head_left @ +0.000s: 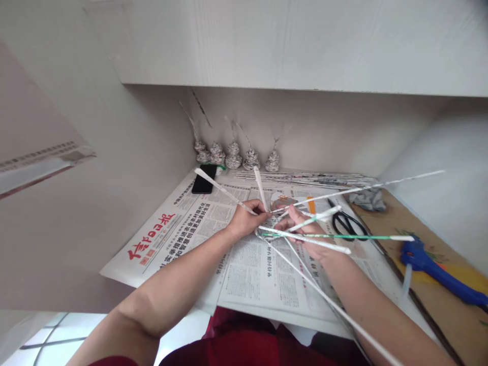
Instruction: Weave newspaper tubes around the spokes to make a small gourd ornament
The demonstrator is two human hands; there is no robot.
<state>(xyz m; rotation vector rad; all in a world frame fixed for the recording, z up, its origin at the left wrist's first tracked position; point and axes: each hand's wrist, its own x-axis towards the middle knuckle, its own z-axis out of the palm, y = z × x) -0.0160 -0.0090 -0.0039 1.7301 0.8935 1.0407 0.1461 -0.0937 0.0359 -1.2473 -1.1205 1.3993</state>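
Between my hands is a small weave of rolled newspaper strips, with several long strips sticking out around it. One strip is partly green and points right over my right wrist; another long strip runs toward my lap. My left hand is closed, thumb and fingers pinching the weave from its left side. On the opposite side, my right hand has curled fingers around the weave and its strips, which partly cover them. The exact crossing under the fingertips is hidden.
Newspaper sheets cover the table. Several woven gourd shapes, a black phone and a bundle of paper sticks lie at the back. Right are black scissors, a grey cloth and a blue glue gun. A shelf overhangs.
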